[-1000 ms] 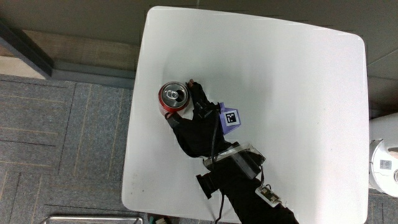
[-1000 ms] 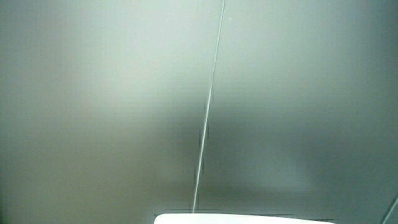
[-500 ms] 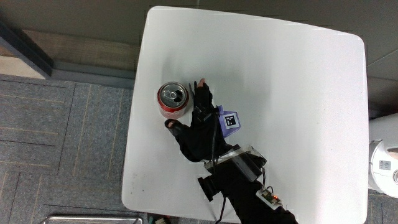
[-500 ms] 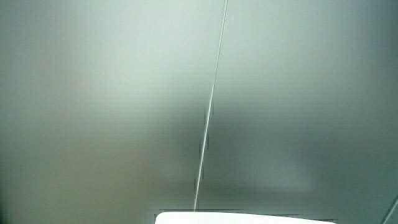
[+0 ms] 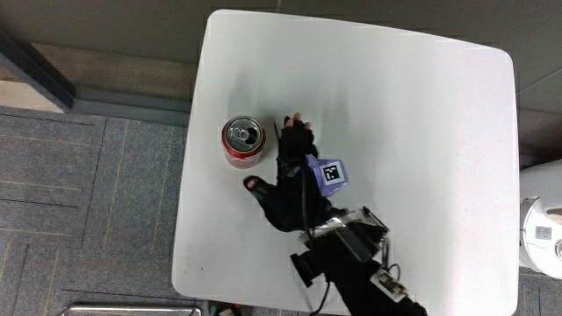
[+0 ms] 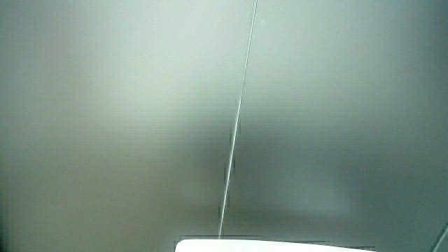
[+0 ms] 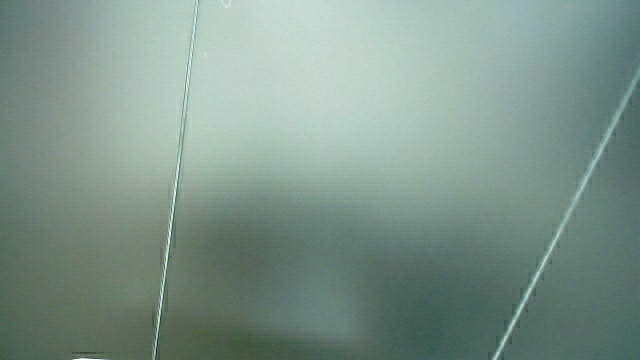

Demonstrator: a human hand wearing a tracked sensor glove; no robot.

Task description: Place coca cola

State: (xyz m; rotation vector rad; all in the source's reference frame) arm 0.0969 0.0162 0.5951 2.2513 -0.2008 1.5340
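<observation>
The hand (image 5: 290, 180) rests over the white counter (image 5: 421, 132) just beside the can (image 5: 244, 142), its fingers spread apart and holding nothing. A gap of bare counter shows between the fingers and the can, with the thumb pointing toward the can's base. The patterned cube (image 5: 328, 171) sits on the back of the glove. The can stands upright near the counter's edge. Both side views show only a pale wall.

We see one obstacle on the white square desk (image 5: 421, 132): an upright red aluminium cola can (image 5: 244, 142) near its edge, just beside the hand (image 5: 294, 180). Both side views show only a pale wall.
</observation>
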